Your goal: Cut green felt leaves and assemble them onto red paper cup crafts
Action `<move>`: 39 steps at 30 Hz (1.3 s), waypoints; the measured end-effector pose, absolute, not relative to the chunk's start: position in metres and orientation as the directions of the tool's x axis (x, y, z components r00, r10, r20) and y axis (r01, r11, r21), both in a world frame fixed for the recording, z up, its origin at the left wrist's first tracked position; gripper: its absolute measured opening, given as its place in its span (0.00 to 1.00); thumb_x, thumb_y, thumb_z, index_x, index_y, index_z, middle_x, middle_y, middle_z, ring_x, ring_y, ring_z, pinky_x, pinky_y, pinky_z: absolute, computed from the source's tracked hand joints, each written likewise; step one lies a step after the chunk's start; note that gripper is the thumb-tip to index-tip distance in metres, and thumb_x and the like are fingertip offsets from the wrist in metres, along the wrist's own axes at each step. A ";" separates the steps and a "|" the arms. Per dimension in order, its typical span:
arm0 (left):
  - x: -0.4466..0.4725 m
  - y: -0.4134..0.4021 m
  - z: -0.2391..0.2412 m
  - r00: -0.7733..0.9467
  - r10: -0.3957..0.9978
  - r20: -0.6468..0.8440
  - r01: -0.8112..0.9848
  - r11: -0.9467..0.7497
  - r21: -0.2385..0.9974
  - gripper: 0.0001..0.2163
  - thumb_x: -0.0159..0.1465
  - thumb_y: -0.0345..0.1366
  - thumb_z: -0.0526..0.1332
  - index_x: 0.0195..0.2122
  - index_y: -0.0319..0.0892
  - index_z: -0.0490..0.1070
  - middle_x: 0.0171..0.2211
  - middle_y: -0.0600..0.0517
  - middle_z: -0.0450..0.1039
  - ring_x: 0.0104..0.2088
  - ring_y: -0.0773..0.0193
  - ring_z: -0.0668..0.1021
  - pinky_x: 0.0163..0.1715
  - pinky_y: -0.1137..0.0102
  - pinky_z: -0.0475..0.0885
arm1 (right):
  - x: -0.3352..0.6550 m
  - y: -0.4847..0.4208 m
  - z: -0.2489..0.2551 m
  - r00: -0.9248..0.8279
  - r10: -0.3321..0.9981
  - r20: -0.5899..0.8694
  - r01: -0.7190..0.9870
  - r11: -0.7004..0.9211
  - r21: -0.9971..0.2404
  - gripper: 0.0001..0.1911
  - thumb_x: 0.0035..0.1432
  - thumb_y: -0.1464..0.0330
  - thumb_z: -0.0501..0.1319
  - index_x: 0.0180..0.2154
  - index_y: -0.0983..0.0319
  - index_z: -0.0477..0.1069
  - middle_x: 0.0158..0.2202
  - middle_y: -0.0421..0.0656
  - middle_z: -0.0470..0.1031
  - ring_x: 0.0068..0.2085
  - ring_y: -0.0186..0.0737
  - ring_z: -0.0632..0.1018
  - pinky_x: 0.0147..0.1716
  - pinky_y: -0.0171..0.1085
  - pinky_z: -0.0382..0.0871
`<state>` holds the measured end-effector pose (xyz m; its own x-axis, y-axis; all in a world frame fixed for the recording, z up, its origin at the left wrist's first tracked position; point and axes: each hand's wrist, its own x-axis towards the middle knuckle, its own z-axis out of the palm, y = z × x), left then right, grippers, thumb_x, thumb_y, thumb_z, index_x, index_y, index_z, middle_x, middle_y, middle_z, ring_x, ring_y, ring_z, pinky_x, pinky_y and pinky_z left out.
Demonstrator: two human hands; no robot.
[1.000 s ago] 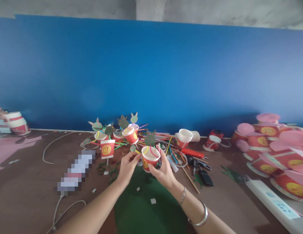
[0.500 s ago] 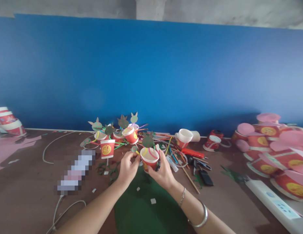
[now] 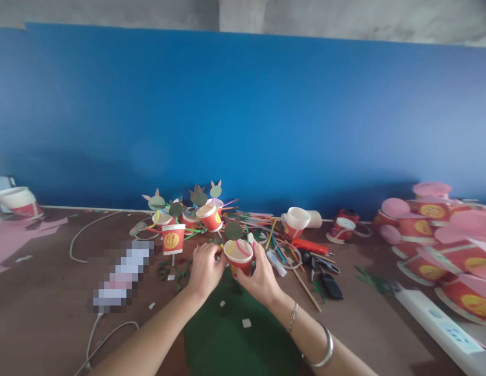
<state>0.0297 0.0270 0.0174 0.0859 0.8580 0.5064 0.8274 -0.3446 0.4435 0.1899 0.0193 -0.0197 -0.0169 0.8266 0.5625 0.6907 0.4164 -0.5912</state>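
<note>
My right hand (image 3: 259,275) is wrapped round a small red paper cup (image 3: 239,256) with a white rim, coloured straw strips and a green rabbit-shaped cutout (image 3: 234,230) standing behind it. My left hand (image 3: 204,270) is closed in a pinch at the cup's left side, on a small piece too small to name. Both hands hover over a dark green felt sheet (image 3: 230,334) at the near edge of the brown table (image 3: 50,308).
Several similar decorated cups (image 3: 173,237) stand behind the hands, beside loose straws (image 3: 262,219), a white-rimmed cup (image 3: 296,220), a red cutter (image 3: 311,245) and dark tools (image 3: 329,284). Pink-lidded red cups (image 3: 430,209) pile up at right, near a white power strip (image 3: 438,321). A cable (image 3: 80,235) lies at left.
The cup has come down and slightly away from me, tilting more upright. My left hand closed in against its side. At far left, the stacked cups were shifted by someone else.
</note>
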 end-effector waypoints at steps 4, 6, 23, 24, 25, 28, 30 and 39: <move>0.029 0.027 0.019 0.122 0.864 0.489 0.867 -0.333 0.371 0.07 0.60 0.31 0.55 0.25 0.40 0.67 0.26 0.50 0.72 0.33 0.57 0.74 0.35 0.65 0.61 | 0.189 0.019 -0.021 -0.013 0.831 0.556 0.681 0.415 -0.603 0.37 0.45 0.65 0.60 0.57 0.66 0.53 0.55 0.58 0.63 0.57 0.57 0.65 0.53 0.53 0.62; 0.029 0.027 0.020 0.138 0.871 0.471 0.881 -0.325 0.344 0.06 0.59 0.30 0.55 0.25 0.41 0.67 0.26 0.49 0.72 0.33 0.56 0.74 0.35 0.64 0.61 | 0.189 0.019 -0.022 -0.012 0.835 0.550 0.672 0.414 -0.614 0.37 0.45 0.65 0.61 0.57 0.65 0.53 0.55 0.56 0.63 0.56 0.57 0.65 0.53 0.53 0.62; 0.036 0.023 0.021 0.045 0.951 0.307 0.172 -0.310 0.935 0.13 0.65 0.41 0.49 0.41 0.41 0.71 0.41 0.47 0.74 0.48 0.57 0.73 0.47 0.65 0.66 | 0.187 0.014 0.009 0.016 0.917 0.398 0.448 0.349 -0.823 0.33 0.49 0.63 0.62 0.56 0.62 0.55 0.51 0.50 0.68 0.50 0.47 0.72 0.50 0.45 0.67; 0.037 0.022 0.021 0.062 0.962 0.265 0.045 -0.268 0.962 0.14 0.64 0.42 0.51 0.45 0.42 0.69 0.45 0.48 0.73 0.52 0.57 0.71 0.49 0.66 0.65 | 0.187 0.014 0.009 0.007 0.918 0.396 0.437 0.354 -0.827 0.33 0.49 0.63 0.62 0.56 0.62 0.55 0.51 0.50 0.68 0.51 0.47 0.71 0.50 0.45 0.67; 0.039 0.021 0.021 0.083 0.969 0.235 -0.059 -0.230 0.971 0.16 0.63 0.43 0.53 0.49 0.43 0.67 0.49 0.48 0.71 0.54 0.58 0.69 0.51 0.67 0.64 | 0.187 0.014 0.009 -0.007 0.917 0.398 0.430 0.362 -0.827 0.33 0.49 0.62 0.62 0.55 0.62 0.55 0.51 0.50 0.68 0.51 0.48 0.71 0.50 0.45 0.67; 0.045 0.018 0.020 0.148 0.972 0.185 -0.214 -0.151 0.965 0.23 0.57 0.41 0.62 0.54 0.44 0.62 0.52 0.48 0.69 0.55 0.56 0.69 0.52 0.66 0.65 | 0.187 0.014 0.006 -0.034 0.912 0.408 0.465 0.376 -0.801 0.33 0.49 0.61 0.63 0.55 0.60 0.56 0.52 0.51 0.68 0.53 0.50 0.70 0.51 0.47 0.66; 0.047 0.017 0.018 0.169 0.971 0.169 -0.242 -0.125 0.962 0.26 0.55 0.38 0.65 0.53 0.43 0.60 0.52 0.47 0.69 0.53 0.56 0.70 0.52 0.65 0.66 | 0.187 0.014 0.001 -0.027 0.914 0.405 0.508 0.361 -0.782 0.35 0.49 0.62 0.63 0.57 0.62 0.55 0.54 0.53 0.65 0.56 0.53 0.66 0.53 0.50 0.63; 0.045 0.023 0.014 0.028 0.990 0.138 -0.316 -0.122 0.941 0.31 0.51 0.37 0.67 0.55 0.45 0.56 0.53 0.47 0.67 0.53 0.57 0.71 0.51 0.64 0.66 | 0.192 0.015 0.006 -0.048 0.928 0.369 0.201 0.371 -0.907 0.21 0.61 0.62 0.51 0.55 0.58 0.60 0.56 0.47 0.66 0.56 0.44 0.68 0.54 0.44 0.63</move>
